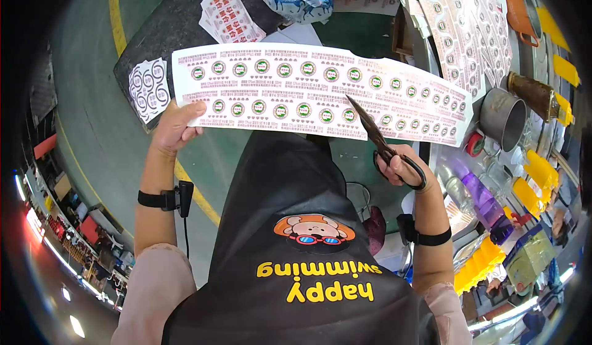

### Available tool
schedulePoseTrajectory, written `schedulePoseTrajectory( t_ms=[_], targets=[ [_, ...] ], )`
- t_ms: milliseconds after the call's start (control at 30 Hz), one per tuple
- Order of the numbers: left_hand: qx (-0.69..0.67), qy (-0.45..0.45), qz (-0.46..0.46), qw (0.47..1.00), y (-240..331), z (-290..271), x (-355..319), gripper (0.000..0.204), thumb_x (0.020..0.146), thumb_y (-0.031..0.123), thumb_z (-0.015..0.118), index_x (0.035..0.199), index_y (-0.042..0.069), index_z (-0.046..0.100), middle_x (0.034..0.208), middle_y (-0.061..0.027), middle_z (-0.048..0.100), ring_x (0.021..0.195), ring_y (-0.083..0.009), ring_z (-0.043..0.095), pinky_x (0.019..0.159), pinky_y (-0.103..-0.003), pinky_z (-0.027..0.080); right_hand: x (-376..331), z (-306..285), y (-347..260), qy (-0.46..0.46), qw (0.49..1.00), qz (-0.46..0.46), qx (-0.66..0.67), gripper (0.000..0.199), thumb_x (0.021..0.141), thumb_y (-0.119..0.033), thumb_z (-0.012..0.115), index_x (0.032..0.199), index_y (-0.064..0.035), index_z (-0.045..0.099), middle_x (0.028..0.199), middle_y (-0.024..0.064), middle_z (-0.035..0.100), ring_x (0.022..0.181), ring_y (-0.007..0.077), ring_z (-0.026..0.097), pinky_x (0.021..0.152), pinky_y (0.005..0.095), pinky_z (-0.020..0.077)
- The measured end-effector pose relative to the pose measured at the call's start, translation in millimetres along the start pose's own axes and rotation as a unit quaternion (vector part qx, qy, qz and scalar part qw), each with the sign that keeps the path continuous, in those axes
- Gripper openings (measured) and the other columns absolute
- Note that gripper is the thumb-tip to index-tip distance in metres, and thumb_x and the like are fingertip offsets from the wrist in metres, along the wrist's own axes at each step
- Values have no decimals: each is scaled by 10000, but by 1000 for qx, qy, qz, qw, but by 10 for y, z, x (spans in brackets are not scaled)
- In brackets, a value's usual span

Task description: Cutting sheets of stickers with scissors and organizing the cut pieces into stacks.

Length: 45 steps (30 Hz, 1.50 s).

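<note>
Label sheet (271,85): lower-left corner was clamped in the left hand's (177,127) fingers. Scissors (374,130): the right hand's (404,167) fingers were wrapped round the handles; clean cutting likely needed tautness.

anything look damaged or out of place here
The scissors in the right hand look worn: their blades are brown, perhaps rusty. The paper sheet has a small step in its far edge, so that edge looks uneven. No spill stands out.
</note>
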<state>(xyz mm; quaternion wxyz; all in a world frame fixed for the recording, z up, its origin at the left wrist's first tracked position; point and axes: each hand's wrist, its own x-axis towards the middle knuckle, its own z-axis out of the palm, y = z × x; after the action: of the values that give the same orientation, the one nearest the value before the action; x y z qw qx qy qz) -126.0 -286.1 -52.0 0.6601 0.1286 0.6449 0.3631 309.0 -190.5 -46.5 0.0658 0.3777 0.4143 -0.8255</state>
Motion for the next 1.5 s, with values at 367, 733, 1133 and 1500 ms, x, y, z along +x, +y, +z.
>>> schedulePoseTrajectory(
  t_ms=[367,733,1133,1500],
  targets=[
    [21,-6,-29,999,12,-49,6,281,787,135,619,974,-62,545,714,-76,605,416,-42,483,308,-130,314,-10,-14,-10,-39,998,-32,-35,629,754,-696,468,709,-68,455,544,-42,372,427,48,359,380,201,291],
    [4,-25,-24,999,-26,-64,-9,299,782,127,611,989,-75,535,726,-83,604,413,-35,473,308,-131,309,42,95,97,-10,999,-31,-43,640,769,-694,441,676,-62,452,477,-39,356,392,57,363,364,205,285],
    [-2,3,-19,1000,-105,-3,-53,300,783,127,612,1006,-57,531,720,-74,601,415,-31,470,308,-127,302,63,275,179,-27,993,-13,114,669,746,-700,471,754,-31,473,563,-39,366,450,46,328,398,191,274],
    [-11,5,-33,999,-168,23,-66,278,780,127,610,977,-57,543,694,-74,595,402,-30,450,328,-138,310,105,462,358,16,982,-4,189,648,783,-668,453,702,-25,458,548,-28,342,426,53,323,376,198,269]
  ],
)
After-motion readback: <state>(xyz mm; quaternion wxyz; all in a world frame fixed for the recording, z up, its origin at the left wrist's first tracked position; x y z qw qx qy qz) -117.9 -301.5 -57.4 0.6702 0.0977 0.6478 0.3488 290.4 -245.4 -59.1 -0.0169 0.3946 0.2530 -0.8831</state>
